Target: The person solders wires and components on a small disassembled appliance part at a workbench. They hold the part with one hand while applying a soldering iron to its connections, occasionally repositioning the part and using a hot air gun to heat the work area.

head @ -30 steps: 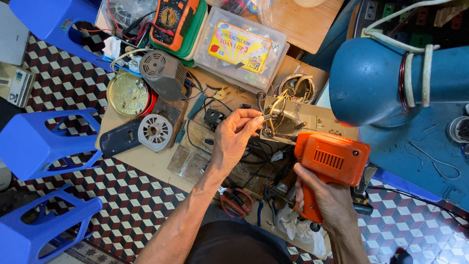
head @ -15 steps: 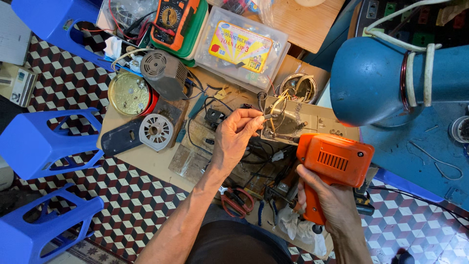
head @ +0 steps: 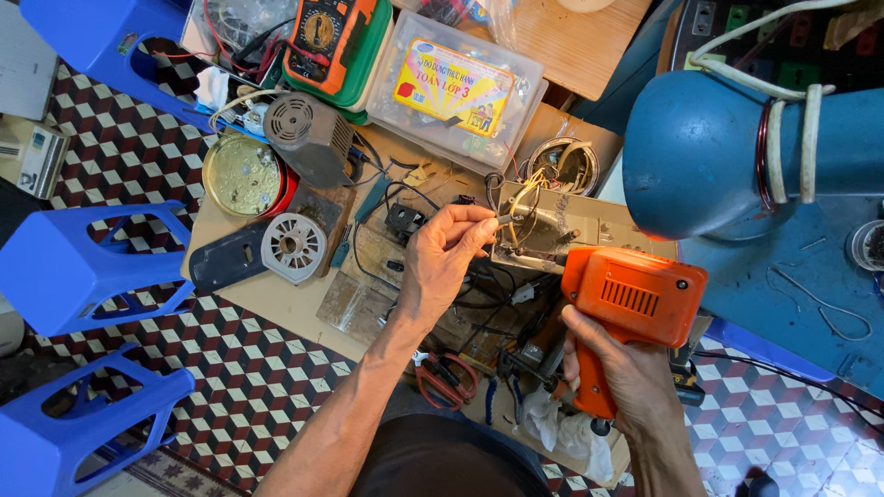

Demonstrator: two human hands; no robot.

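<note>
Holding: my right hand (head: 622, 373) is wrapped tight round the grip of the orange soldering gun (head: 626, 308), its nose aimed at the joint.
Left hand (head: 442, 262): fingertips pinched narrow on a thin wire (head: 505, 218), keeping it steady at the metal chassis (head: 562, 230).
Work position: chassis sits on the wooden board (head: 276, 299), just ahead of both hands, for a short reach.
Nearby: red-handled pliers (head: 442, 379) lie below my left wrist; multimeter (head: 322, 37) well apart at the far edge.

Orange pistol-shaped plastic soldering gun (head: 633, 304). Blue plastic stools (head: 78, 267). Floor (head: 230, 368) tiled in maroon, white and black cubes. Clear plastic box, yellow label (head: 453, 87). Red-handled pliers (head: 447, 379). Tan worktop (head: 267, 299).
</note>
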